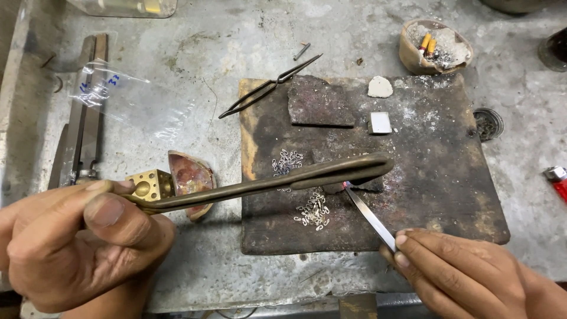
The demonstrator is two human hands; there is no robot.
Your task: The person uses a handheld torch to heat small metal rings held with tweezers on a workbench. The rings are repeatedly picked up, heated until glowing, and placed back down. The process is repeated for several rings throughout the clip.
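Lying flat at the upper left of the grey table (177, 88) is a clear plastic bag (112, 88) with small blue handwriting, partly over a pair of flat metal bars (82, 118); a clear container (127, 6) is cut off by the top edge. The table surface is stained, pitted and dusty. A dark, scorched rectangular board (425, 177) covers its centre, the near edge close to the table's front lip, with bare table open to the left and a narrower strip to the right. The left hand (77, 242) is closed around a long curved brass tool (266, 183), thumb pressed on top, its tip reaching over the board's middle. The right hand (466, 272) pinches silver tweezers (369, 212), whose point meets a small glowing spot just under the tool's tip. Small silver links (313, 210) lie in two clusters beside that spot. Black tweezers (269, 88) straddle the board's upper left corner. A brass dapping cube (147, 184) and a broken reddish bowl (190, 177) sit left of the board, a clay dish of ash (436, 46) at upper right, a red lighter (558, 180) at the right edge.
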